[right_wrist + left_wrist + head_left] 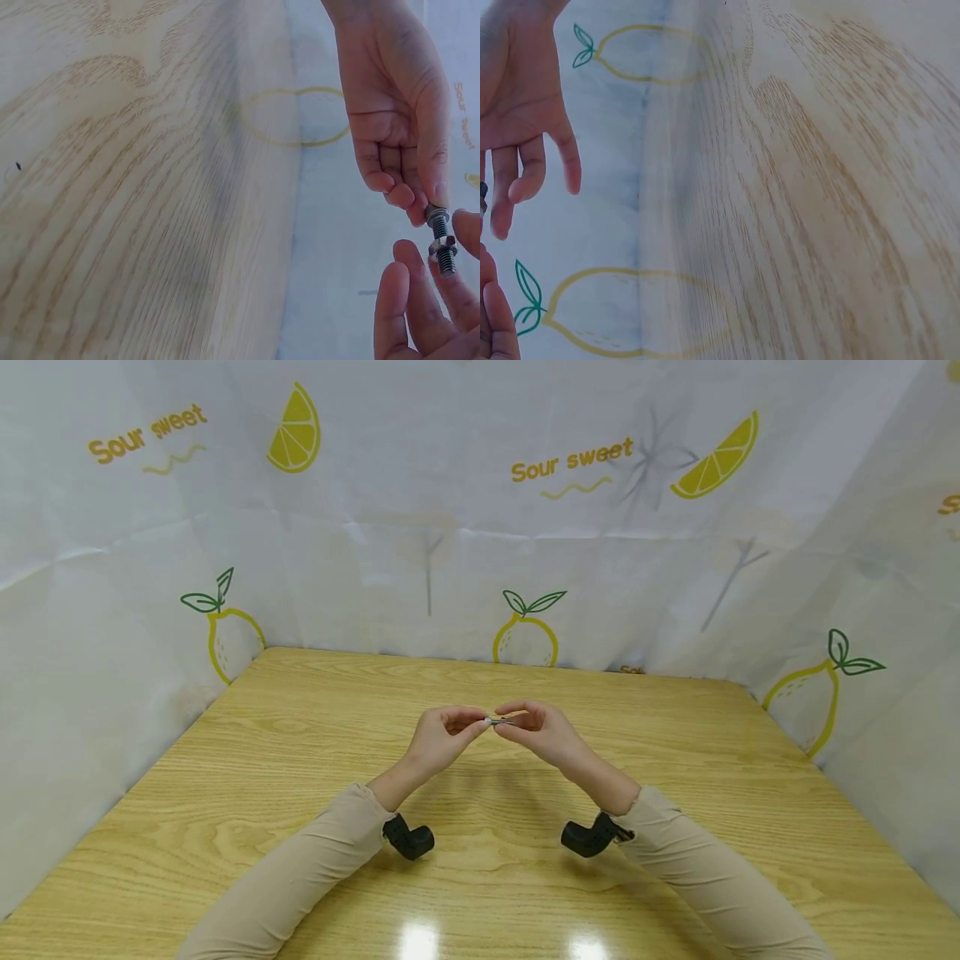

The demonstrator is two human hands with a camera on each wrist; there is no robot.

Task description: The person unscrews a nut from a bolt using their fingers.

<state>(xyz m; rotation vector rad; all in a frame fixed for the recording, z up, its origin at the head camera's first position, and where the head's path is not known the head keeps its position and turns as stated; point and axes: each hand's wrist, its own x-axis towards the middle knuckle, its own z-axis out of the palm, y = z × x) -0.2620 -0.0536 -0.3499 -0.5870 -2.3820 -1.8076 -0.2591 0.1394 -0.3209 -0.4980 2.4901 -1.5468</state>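
Over the middle of the table, my left hand (pixel 438 743) pinches a small metal bolt (pixel 441 223) by its head, between thumb and fingers. A nut (pixel 442 247) sits partway along the threaded shank, near the free end. Around that end is my right hand (pixel 553 737); its thumb stands apart from the nut in the right wrist view. One right fingertip is right behind the nut and shank, and the other fingers are loosely extended. Only the edge of the metal piece (pixel 482 196) shows in the left wrist view.
Below both hands spreads a wood-grain table (pixel 315 710). A white curtain (pixel 390 477) with lemon prints surrounds its back and sides. Black wrist mounts (pixel 411 841) project inward from under both beige sleeves (pixel 300 868).
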